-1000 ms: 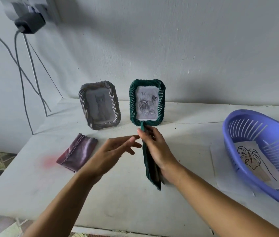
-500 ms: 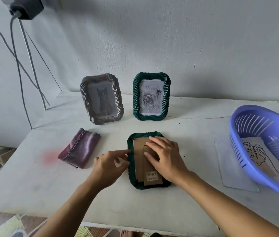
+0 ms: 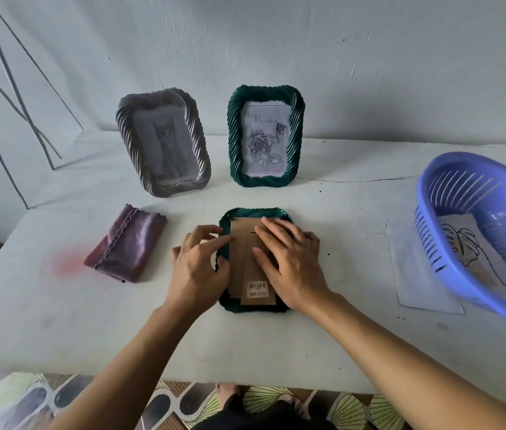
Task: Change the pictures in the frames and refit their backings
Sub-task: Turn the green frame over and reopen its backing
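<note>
A dark green frame [image 3: 253, 307] lies face down on the white table, its brown cardboard backing [image 3: 245, 243] up, with a barcode sticker near the front end. My right hand [image 3: 289, 262] lies flat on the backing with the fingers spread. My left hand [image 3: 197, 265] is at the frame's left edge, its fingertips touching the backing's left side. Behind stand a silver frame [image 3: 164, 144] with a cat picture and a second green frame [image 3: 265, 136] with a rose picture. A leaf drawing [image 3: 469, 256] lies in the blue basket [image 3: 431, 243].
A folded purple cloth [image 3: 126, 246] lies left of the flat frame. A white sheet of paper [image 3: 419, 274] sits partly under the basket at the right. Cables [image 3: 6, 88] hang down the wall at the left. The table's front edge is close to my body.
The green frame, held on edge in my right hand, has been laid face down on the table. Both hands have come to rest on its backing, the left reaching the left edge.
</note>
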A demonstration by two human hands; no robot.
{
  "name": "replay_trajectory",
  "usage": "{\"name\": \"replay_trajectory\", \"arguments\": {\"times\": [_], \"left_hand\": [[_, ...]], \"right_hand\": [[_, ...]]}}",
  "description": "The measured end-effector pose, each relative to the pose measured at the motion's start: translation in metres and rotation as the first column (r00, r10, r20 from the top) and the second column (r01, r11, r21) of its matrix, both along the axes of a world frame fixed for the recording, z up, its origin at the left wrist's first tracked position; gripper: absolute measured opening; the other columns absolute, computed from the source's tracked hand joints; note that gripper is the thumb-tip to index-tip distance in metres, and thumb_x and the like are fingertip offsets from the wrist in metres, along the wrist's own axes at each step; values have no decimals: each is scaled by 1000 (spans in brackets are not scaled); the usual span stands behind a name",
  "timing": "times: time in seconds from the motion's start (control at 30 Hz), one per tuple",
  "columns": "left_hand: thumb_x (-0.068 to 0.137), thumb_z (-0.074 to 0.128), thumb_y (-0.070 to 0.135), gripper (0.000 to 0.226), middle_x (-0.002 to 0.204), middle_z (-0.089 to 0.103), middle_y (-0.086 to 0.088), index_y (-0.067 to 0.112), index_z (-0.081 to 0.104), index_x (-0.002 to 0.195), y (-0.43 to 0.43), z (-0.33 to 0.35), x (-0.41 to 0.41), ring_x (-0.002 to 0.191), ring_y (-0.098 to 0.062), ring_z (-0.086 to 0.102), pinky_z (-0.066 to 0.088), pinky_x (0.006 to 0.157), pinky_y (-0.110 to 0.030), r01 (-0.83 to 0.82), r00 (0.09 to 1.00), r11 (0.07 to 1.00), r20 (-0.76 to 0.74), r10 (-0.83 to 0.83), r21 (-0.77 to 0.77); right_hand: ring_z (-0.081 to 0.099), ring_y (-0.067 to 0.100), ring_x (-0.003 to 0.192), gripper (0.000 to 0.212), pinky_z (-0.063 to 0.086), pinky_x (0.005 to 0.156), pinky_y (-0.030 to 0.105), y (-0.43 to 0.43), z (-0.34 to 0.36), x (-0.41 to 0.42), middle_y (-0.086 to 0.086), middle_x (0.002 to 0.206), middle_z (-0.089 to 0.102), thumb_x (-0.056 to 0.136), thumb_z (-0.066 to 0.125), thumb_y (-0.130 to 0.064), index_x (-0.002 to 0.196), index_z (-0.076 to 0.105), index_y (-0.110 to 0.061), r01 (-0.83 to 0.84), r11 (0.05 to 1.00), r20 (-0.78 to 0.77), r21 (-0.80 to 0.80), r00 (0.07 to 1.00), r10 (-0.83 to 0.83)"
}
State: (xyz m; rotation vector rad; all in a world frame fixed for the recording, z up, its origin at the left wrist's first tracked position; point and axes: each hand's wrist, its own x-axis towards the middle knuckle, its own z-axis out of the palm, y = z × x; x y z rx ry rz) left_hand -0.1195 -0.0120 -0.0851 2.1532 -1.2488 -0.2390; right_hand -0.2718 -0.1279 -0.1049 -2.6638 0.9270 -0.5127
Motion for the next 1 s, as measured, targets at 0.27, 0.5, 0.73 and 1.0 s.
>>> {"name": "replay_trajectory", "arguments": {"times": [0.27, 0.5, 0.73, 1.0], "left_hand": [[96, 39, 61, 53, 138, 50, 9, 30, 59, 135, -6, -15, 18, 121, -19, 49, 37, 91, -43, 64, 958, 989, 269, -99, 135], [99, 30, 57, 59, 141, 41, 2, 28, 41, 149, -6, -15, 13, 128, -21, 42, 35, 94, -46, 62, 923, 973, 358, -141, 224], [99, 25, 57, 59, 145, 36, -1, 29, 36, 150, -7, -11, 13, 130, -22, 40, 35, 93, -46, 63, 899, 954, 399, -181, 292], [98, 23, 55, 65, 141, 36, -7, 23, 30, 154, -14, 0, 21, 120, -28, 43, 40, 87, -44, 117, 842, 923, 456, -287, 366]], "right_hand": [[54, 18, 123, 47, 45, 100, 43, -25, -5, -19, -1, 130, 60, 91, 55, -47, 124, 64, -14, 75, 997, 152, -15, 986, -72], [56, 19, 122, 52, 45, 104, 39, -24, -7, -20, 2, 132, 61, 92, 56, -47, 126, 64, -9, 89, 996, 153, -28, 985, -83], [53, 20, 125, 55, 41, 106, 40, -24, -5, -19, 5, 138, 55, 91, 54, -48, 129, 62, -9, 79, 996, 102, -27, 992, -76], [53, 20, 125, 55, 41, 105, 42, -24, -6, -18, 3, 138, 54, 91, 53, -48, 130, 60, -10, 95, 995, 80, -25, 993, -92]]}}
